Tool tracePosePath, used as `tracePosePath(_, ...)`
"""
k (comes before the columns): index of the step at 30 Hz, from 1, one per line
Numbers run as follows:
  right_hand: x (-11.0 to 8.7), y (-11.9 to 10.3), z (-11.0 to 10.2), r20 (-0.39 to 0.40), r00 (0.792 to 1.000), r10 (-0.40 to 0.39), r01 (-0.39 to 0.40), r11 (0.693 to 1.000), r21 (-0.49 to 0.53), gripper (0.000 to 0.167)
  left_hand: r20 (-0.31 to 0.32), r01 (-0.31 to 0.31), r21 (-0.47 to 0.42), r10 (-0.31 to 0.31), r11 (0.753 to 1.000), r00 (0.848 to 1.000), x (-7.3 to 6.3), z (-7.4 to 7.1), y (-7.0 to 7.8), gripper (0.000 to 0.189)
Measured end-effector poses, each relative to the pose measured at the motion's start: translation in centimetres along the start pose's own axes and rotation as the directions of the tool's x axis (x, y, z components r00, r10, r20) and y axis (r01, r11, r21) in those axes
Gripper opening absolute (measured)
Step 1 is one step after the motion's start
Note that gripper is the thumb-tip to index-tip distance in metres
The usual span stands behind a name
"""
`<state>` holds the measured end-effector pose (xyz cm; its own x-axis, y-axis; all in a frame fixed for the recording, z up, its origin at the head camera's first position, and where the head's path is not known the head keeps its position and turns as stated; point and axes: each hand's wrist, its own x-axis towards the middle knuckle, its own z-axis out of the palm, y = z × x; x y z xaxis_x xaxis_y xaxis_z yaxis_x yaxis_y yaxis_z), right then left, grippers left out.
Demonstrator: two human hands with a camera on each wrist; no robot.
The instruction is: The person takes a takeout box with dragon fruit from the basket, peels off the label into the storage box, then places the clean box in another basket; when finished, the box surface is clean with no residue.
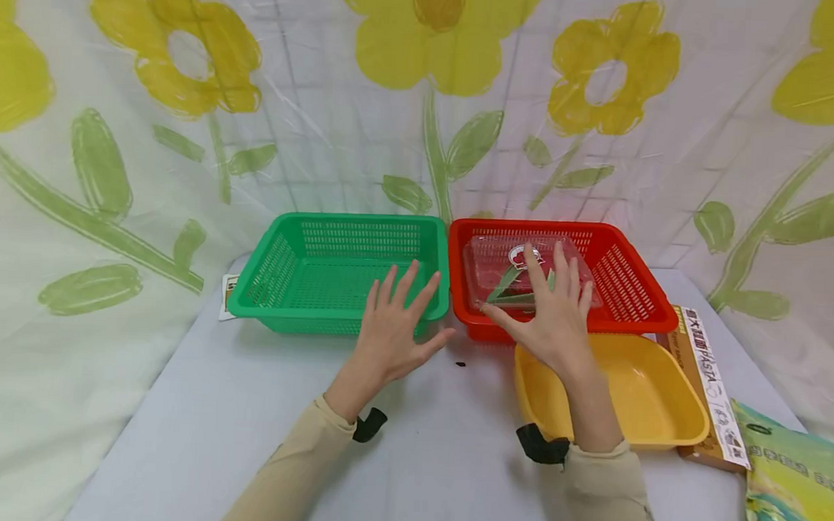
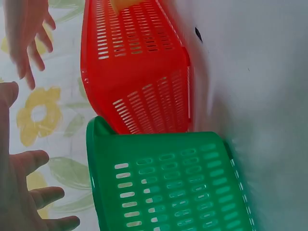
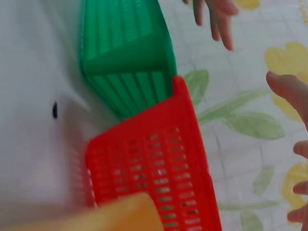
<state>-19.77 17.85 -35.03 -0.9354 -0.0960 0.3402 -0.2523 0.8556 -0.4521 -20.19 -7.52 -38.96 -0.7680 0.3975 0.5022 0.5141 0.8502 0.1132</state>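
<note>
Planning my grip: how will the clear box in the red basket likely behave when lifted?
The clear box is probably light, since its see-through plastic looks thin. Its shiny surface may be slippery, and those thin-looking walls could flex if squeezed.

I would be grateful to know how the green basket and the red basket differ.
The green basket stands left, the red basket right. The red basket holds a clear plastic container; the green basket shows nothing inside. Both are open-topped plastic with slotted walls.
</note>
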Motion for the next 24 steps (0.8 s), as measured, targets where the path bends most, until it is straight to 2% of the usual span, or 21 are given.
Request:
tracePosePath(7,1.5,2.6,-2.8,0.043,0.999,0.01,-0.009,1.0,-0.024,0.101,-0.024,-0.002,-0.037,0.001,0.999,1.0,0.0,-0.1,0.4,0.079)
tracePosePath(15,3.7,6.9,-5.5,0.121,0.991,0.063,-0.054,0.996,-0.076,0.1,-0.028,-0.012,-0.075,0.01,0.997,1.0,-0.1,-0.1,0.4,0.075)
tracePosePath(18,4.4,8.9,-6.4,0.169,0.98,0.102,-0.087,0.992,-0.091,0.101,-0.038,-0.01,-0.085,0.007,0.996,0.999,-0.1,-0.2,0.4,0.074)
tracePosePath(24,4.9,13.0,-7.8,0.286,0.947,0.149,-0.127,0.988,-0.092,0.103,-0.056,-0.019,-0.117,0.012,0.993,0.998,-0.2,-0.4,0.5,0.072)
